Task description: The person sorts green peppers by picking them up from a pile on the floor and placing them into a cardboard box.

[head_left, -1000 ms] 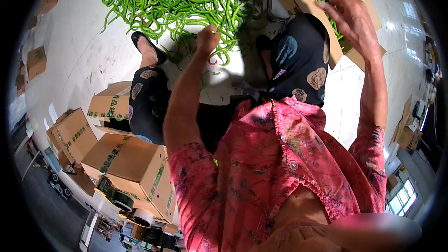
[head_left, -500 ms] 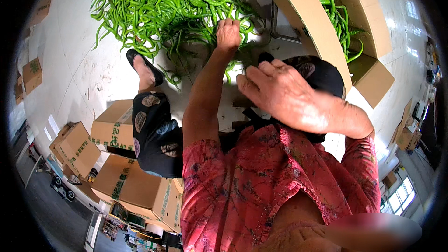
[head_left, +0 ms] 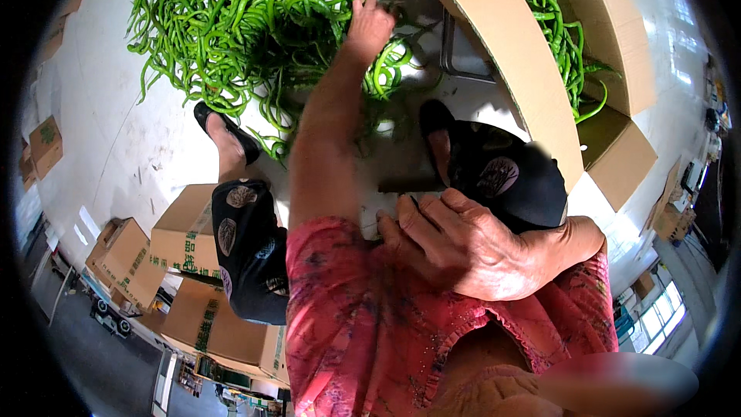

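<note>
A big heap of long green chili peppers (head_left: 224,23) lies on the floor in front of me. My left hand (head_left: 370,25) reaches to the heap's right edge, its fingers bent down round peppers there; the fingertips are partly hidden. Close to my chest, over my lap, is my right hand (head_left: 471,243), its back turned up and its fingers curled in. Whatever those fingers may hold is out of sight. At the right stands an open cardboard box (head_left: 517,69) with more green chili peppers (head_left: 559,38) inside.
Closed cardboard boxes (head_left: 220,320) are stacked at the lower left, beside my left leg (head_left: 247,239). My right knee (head_left: 509,174) is near the open box. A dark metal frame (head_left: 451,50) stands between the heap and that box.
My right hand has drawn back toward my chest, away from my right knee. My left hand has shifted slightly farther out along the heap's edge. The whole view has tilted a little.
</note>
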